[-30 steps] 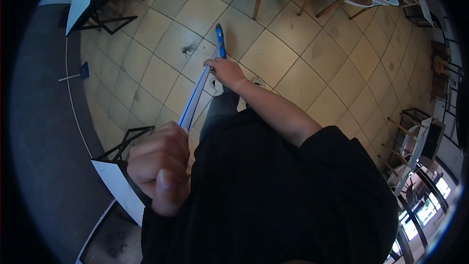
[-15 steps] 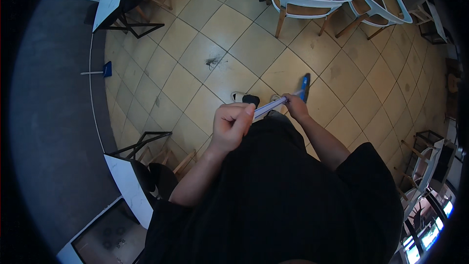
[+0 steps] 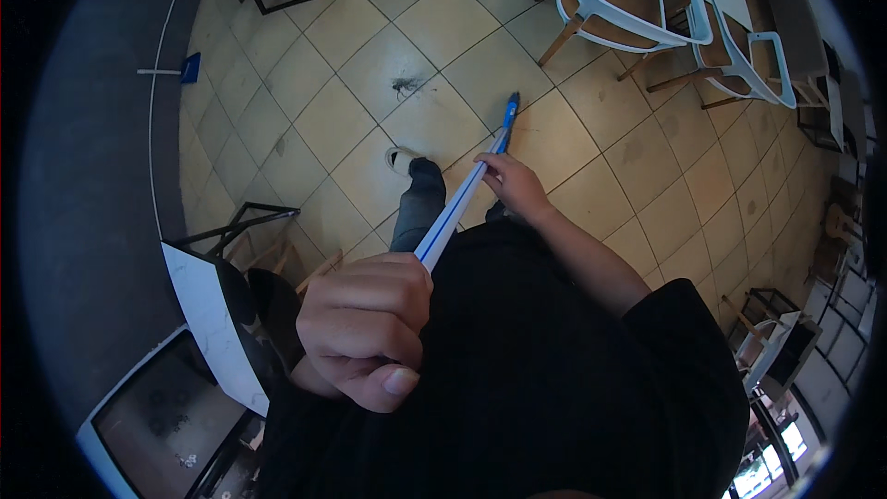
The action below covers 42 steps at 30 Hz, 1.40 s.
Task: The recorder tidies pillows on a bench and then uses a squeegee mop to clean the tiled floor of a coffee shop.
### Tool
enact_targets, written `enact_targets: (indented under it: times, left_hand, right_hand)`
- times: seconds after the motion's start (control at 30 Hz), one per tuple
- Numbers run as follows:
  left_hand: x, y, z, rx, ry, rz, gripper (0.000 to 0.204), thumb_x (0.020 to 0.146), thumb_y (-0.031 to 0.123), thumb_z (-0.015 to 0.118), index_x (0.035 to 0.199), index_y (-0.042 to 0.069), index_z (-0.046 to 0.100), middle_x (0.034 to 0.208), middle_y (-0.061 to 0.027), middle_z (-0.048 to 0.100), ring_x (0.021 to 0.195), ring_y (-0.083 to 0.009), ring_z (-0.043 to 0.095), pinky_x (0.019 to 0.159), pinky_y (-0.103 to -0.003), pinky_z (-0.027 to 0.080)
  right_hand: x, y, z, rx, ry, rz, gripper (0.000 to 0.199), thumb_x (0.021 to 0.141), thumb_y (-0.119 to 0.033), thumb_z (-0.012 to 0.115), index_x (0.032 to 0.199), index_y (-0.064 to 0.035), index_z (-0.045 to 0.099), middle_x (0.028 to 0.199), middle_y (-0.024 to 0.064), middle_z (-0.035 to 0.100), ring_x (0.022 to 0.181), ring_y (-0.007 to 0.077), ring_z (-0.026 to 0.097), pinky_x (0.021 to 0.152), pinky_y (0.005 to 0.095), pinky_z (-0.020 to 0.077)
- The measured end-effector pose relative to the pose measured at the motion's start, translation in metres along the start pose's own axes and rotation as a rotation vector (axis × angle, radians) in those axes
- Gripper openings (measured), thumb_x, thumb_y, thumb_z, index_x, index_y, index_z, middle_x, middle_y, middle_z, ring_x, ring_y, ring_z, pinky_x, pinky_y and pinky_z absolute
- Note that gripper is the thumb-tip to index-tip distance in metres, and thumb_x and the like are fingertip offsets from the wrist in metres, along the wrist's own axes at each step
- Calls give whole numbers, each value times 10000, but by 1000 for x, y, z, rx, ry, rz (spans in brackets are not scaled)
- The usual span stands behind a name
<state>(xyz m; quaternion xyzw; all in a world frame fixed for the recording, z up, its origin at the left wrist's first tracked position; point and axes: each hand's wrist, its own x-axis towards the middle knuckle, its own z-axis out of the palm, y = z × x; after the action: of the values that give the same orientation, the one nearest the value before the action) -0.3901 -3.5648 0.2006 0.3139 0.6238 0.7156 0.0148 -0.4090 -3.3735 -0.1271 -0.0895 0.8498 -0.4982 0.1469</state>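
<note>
Across the front of my body slants a broom (image 3: 453, 219) with a white, blue-striped handle and a narrow blue head on the floor. My left hand (image 3: 367, 328) is wrapped in a fist round the top of the handle, raised near the camera. Lower on the shaft, my right hand (image 3: 514, 187) grips it with closed fingers. Ahead of my feet and left of the broom head lies a small heap of dark sweepings (image 3: 405, 86), which looks like hair or dust, on the tiled floor (image 3: 370, 32). The bristles are hard to make out.
A blue dustpan (image 3: 190, 67) with a pale handle is by the left wall. White-framed chairs (image 3: 628, 9) with wooden seats surround a table at the upper right. A marble-topped table (image 3: 208, 314) with dark chairs is at the lower left. My shoe (image 3: 400, 161) is near the heap.
The broom head has swept leftward and forward, closer to the sweepings. My left hand has come nearer the camera and down, and my left foot has stepped out to the left.
</note>
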Motion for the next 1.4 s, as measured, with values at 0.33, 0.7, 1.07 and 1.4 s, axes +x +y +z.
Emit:
enact_targets:
  times: [0.33,0.7,1.07,1.4]
  left_hand:
    - [-33,-166,-135,-177,257,-659,529,1071,210,525,586,5,478,555,-28,458,538,-104,434,533,-290,340]
    - [-42,-96,-373,67,422,-448,431,994,99,624,594,-16,512,534,-42,429,483,-108,362,482,-306,263]
    - [-58,-12,-451,85,489,-149,401,907,97,600,559,14,418,553,-61,414,484,-185,389,489,-335,286]
    - [-75,-96,-427,-122,165,-370,470,990,30,577,566,3,377,539,-110,389,483,-251,363,539,-379,312]
  right_hand:
    - [45,84,105,-272,13,424,352,934,-181,670,1274,-93,639,1061,218,720,996,396,699,838,476,555]
    - [290,-89,287,-234,-67,244,377,902,-84,642,1277,-44,614,1052,250,688,1021,426,663,878,496,540]
    - [350,-217,298,-346,-286,10,320,966,-207,586,1277,-136,572,1052,189,688,972,400,685,826,498,556]
    - [250,-123,238,-526,-335,372,405,920,-222,660,1296,-87,589,1063,228,703,1007,410,685,846,513,545]
